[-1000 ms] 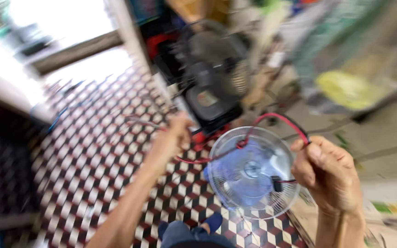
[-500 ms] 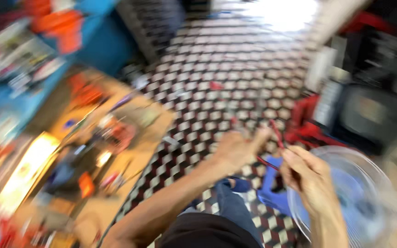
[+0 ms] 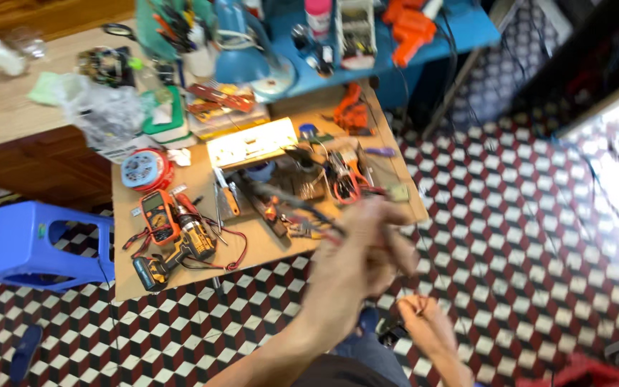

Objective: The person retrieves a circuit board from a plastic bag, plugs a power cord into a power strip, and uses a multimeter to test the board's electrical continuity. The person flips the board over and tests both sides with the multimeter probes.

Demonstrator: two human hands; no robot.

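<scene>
Your view has swung off the fan with the clear round guard, in frame 1 second ago, and now looks down on the low wooden board strewn with tools. The fan is out of frame now, so its place cannot be confirmed.

Your left hand is raised over the board's near right edge, heavily blurred by motion. It appears to grip a dark slender tool or lead that runs back across the board toward the orange pliers, but the blur is too strong to settle whether the fingers are closed on it. 0.5 seconds ago this hand was lower, near the red wires beside the fan; it has since come up to the board.

Your right hand sits low above the checkered floor, fingers curled loosely around something thin and dark; the object cannot be identified.

Also on the board: an orange multimeter, a yellow-and-black cordless drill and a red-rimmed round reel. A blue plastic stool stands to the left.
</scene>
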